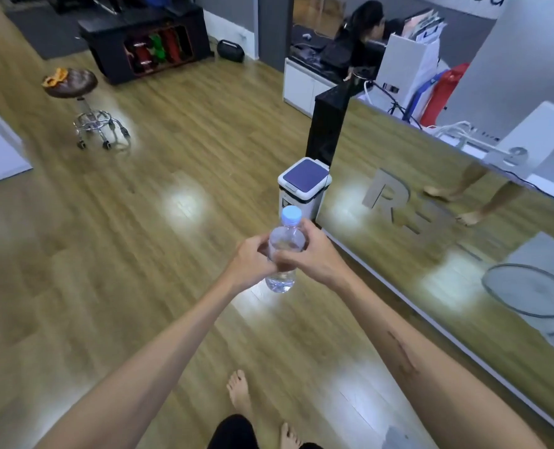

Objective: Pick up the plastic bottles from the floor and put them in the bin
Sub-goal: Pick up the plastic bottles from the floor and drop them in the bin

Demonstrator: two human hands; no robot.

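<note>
A clear plastic bottle point(285, 241) with a pale blue cap is held upright in front of me, above the wooden floor. My left hand point(249, 259) grips its left side and my right hand point(308, 254) wraps its right side and front. Just beyond the bottle stands a small white bin point(296, 196) with a dark blue lid, which is closed. The bin sits on the floor against the mirror wall. My fingers hide the middle of the bottle.
A large wall mirror point(447, 222) runs along the right. A round stool on wheels point(86, 108) stands at the far left. A dark cabinet with dumbbells point(146, 43) is at the back. A tall black speaker point(329, 124) stands behind the bin. My bare feet point(240, 393) are below.
</note>
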